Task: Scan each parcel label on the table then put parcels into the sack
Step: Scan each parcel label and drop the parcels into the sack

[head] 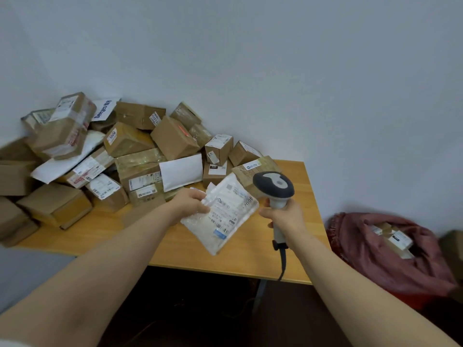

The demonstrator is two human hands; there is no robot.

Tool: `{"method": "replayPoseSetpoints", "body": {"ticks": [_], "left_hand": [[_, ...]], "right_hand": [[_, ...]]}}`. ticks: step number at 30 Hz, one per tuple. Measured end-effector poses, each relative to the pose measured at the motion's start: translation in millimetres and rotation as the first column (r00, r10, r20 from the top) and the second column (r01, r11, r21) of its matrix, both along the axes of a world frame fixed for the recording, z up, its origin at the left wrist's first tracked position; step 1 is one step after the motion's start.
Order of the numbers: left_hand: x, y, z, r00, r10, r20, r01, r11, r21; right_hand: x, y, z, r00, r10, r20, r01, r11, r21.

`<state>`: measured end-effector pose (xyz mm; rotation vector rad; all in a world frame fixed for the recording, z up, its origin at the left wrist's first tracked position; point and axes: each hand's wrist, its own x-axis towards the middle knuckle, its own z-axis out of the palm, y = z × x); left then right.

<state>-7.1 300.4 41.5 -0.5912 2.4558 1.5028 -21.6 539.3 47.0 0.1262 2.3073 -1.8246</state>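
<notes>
My left hand [191, 202] grips the left edge of a clear bubble-wrap parcel [223, 219] with a white label facing up, held above the wooden table [250, 256]. My right hand [283, 216] grips the handle of a grey and white barcode scanner [274, 187], whose head sits just right of the parcel's top corner. A dark red sack [383, 261] stands on the floor to the right of the table, open, with labelled parcels visible inside.
A big heap of brown cardboard boxes [130, 156] and white mailers [181, 171] covers the table's back and left, against the wall. The scanner cable [283, 264] hangs over the table's front edge. Another box [453, 244] sits at the far right.
</notes>
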Motion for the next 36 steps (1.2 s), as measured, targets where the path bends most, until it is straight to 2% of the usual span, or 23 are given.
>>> {"method": "replayPoseSetpoints", "body": {"ticks": [3,7,9,11,12,13,14,15,16,18,20,23,25,28,31,36], "left_hand": [[1.3,-2.0,12.9,0.967,-0.220,0.127,0.225,0.974,-0.030],[0.9,5.2,23.6,0.929,-0.333,0.161,0.343,0.938,-0.039],[-1.0,8.5,24.3,0.941,-0.324,0.098,0.330,0.943,-0.054],[-2.0,10.7,22.4,0.987,-0.133,-0.090,0.125,0.988,-0.085],[-2.4,11.6,20.1,0.984,0.048,-0.174,-0.051,0.999,-0.013],[-2.5,11.2,17.6,0.955,0.233,-0.183,-0.209,0.968,0.143],[-0.3,12.5,18.3,0.934,0.346,-0.091,-0.300,0.895,0.329],[2.8,14.5,16.8,0.940,0.339,0.049,-0.318,0.810,0.492],[6.3,17.6,13.9,0.959,0.245,0.141,-0.281,0.759,0.588],[9.4,28.8,6.0,0.982,0.119,0.146,-0.187,0.697,0.692],[4.0,40.4,-1.0,0.979,0.179,0.099,-0.193,0.646,0.739],[-3.0,43.7,2.2,0.947,0.319,0.022,-0.246,0.684,0.687],[-7.2,31.3,6.7,0.931,0.363,-0.032,-0.269,0.743,0.613],[-11.9,7.6,12.1,0.913,0.399,-0.079,-0.323,0.830,0.455],[-17.2,-9.4,12.3,0.896,0.426,-0.121,-0.364,0.864,0.349],[-18.7,-20.8,12.0,0.895,0.424,-0.138,-0.385,0.891,0.241]], "right_hand": [[-3.6,7.4,5.0,0.999,0.036,0.001,-0.037,0.997,0.061],[5.3,4.7,8.4,0.991,0.114,0.067,-0.110,0.992,-0.059],[6.8,3.1,3.8,0.993,0.061,0.105,-0.053,0.995,-0.082],[6.2,2.5,-0.5,0.987,-0.062,0.146,0.085,0.983,-0.160],[5.3,3.1,-1.4,0.973,-0.138,0.184,0.179,0.957,-0.227],[3.9,4.1,-2.1,0.951,-0.206,0.231,0.272,0.913,-0.303],[2.3,4.5,-1.7,0.925,-0.257,0.280,0.352,0.856,-0.378],[1.3,4.3,-1.2,0.903,-0.289,0.319,0.410,0.801,-0.436],[0.9,3.3,-0.6,0.888,-0.306,0.344,0.445,0.759,-0.475],[0.7,-1.3,0.2,0.876,-0.317,0.364,0.472,0.717,-0.512],[0.7,-7.3,-1.3,0.879,-0.311,0.361,0.466,0.714,-0.522],[0.7,-11.9,-4.8,0.907,-0.301,0.295,0.414,0.771,-0.485],[2.0,-10.4,-5.9,0.939,-0.281,0.198,0.338,0.862,-0.379],[12.1,-8.6,-0.8,0.994,-0.062,0.093,0.079,0.978,-0.192],[23.5,-13.8,6.3,0.985,0.137,0.107,-0.129,0.989,-0.078],[29.4,-19.5,8.4,0.962,0.233,0.145,-0.243,0.969,0.049]]}}
